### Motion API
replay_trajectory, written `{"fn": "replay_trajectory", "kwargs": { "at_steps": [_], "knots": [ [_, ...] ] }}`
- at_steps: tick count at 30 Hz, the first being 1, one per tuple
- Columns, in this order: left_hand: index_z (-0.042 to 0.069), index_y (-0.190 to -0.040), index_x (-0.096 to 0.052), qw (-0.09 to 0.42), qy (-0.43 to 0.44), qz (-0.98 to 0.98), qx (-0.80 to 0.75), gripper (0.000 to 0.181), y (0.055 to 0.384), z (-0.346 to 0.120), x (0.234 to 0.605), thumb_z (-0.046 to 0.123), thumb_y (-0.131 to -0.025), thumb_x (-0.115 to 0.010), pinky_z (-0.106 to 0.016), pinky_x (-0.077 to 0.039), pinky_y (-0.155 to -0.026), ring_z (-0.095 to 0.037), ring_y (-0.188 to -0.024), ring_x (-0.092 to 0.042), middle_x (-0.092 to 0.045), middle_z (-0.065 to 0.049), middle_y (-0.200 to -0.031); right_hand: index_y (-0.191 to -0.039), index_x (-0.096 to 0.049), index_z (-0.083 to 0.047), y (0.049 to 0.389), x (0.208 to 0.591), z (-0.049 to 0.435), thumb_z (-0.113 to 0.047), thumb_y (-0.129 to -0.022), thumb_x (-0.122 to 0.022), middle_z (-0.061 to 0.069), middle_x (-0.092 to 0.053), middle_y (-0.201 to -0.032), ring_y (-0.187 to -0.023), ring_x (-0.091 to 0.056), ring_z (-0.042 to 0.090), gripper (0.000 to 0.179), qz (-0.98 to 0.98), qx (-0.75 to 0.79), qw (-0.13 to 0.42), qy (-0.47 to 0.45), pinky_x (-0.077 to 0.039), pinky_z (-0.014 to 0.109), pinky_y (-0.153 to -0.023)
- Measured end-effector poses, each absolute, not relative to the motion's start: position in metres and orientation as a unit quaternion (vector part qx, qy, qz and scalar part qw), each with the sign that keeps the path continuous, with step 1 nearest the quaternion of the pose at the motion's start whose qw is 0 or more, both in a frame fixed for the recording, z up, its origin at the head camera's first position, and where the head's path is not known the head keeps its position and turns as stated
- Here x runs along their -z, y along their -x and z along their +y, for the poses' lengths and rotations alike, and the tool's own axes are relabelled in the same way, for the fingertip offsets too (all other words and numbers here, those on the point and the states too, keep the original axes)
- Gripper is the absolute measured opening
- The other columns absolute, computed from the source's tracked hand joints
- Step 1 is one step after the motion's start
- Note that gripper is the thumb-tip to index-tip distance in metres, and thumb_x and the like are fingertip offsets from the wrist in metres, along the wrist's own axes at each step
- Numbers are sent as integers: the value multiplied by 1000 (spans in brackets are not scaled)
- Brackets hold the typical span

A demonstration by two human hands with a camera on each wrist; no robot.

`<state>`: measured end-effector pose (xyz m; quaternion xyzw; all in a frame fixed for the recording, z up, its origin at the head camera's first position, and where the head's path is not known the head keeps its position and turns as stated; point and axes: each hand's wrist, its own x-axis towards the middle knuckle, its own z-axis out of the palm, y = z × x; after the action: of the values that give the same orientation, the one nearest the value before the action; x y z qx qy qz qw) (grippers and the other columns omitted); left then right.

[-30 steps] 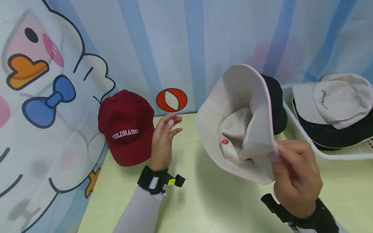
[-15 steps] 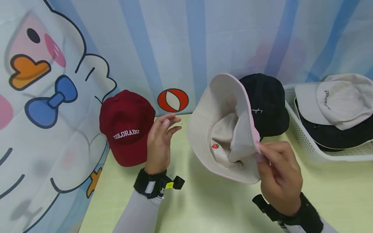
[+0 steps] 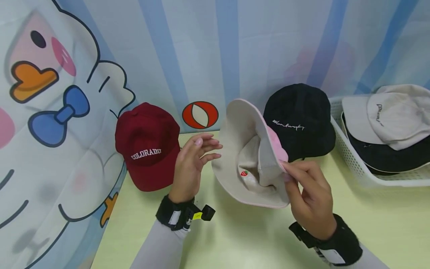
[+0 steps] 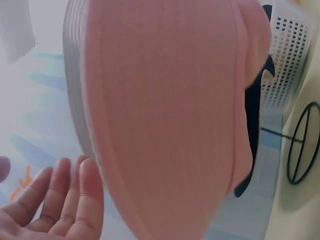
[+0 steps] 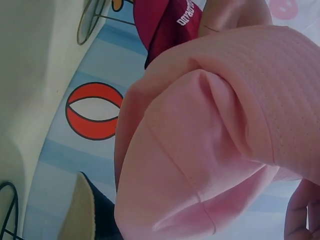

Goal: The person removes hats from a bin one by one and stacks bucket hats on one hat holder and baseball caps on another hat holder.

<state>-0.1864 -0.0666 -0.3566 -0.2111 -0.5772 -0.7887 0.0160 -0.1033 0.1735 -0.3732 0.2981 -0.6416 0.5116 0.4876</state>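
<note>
My right hand (image 3: pixel 312 198) pinches the brim of a bucket hat (image 3: pixel 231 138) between thumb and fingers, at its right side. Cream lining and a small strawberry mark show inside the hat, whose opening faces me; the outside is pink (image 4: pixel 160 100), as both wrist views show. My left hand (image 3: pixel 191 168), fingers relaxed and slightly bent, has its fingertips right at the brim's left edge and holds nothing. Behind that hand stands a maroon COLORADO cap (image 3: pixel 147 142). A black cap (image 3: pixel 299 116) with white script is partly covered by the bucket hat.
At right, a white perforated basket (image 3: pixel 386 182) holds a light grey cap (image 3: pixel 399 116) over black headwear. Wire stands show in the wrist views, one at the right edge (image 4: pixel 304 142). A printed cloth backdrop (image 3: pixel 188 45) rises behind the pale yellow table (image 3: pixel 228 243).
My right hand has carried the bucket hat left and slightly down, uncovering the black cap. My left hand has shifted slightly right, toward the brim.
</note>
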Motion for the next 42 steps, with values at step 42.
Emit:
{"fn": "replay_trajectory", "kwargs": {
  "at_steps": [42],
  "knots": [
    [11, -131, -51, -120, 137, -616, 766, 39, 197, -57, 375, 40, -108, -37, -34, -59, -87, -16, -98, -72, -69, -8, -118, -117, -74, -14, 121, 416, 172, -23, -108, -36, 4, -60, -99, -88, -55, 13, 40, -808, -327, 332, -362, -46, 21, -75]
  ]
}}
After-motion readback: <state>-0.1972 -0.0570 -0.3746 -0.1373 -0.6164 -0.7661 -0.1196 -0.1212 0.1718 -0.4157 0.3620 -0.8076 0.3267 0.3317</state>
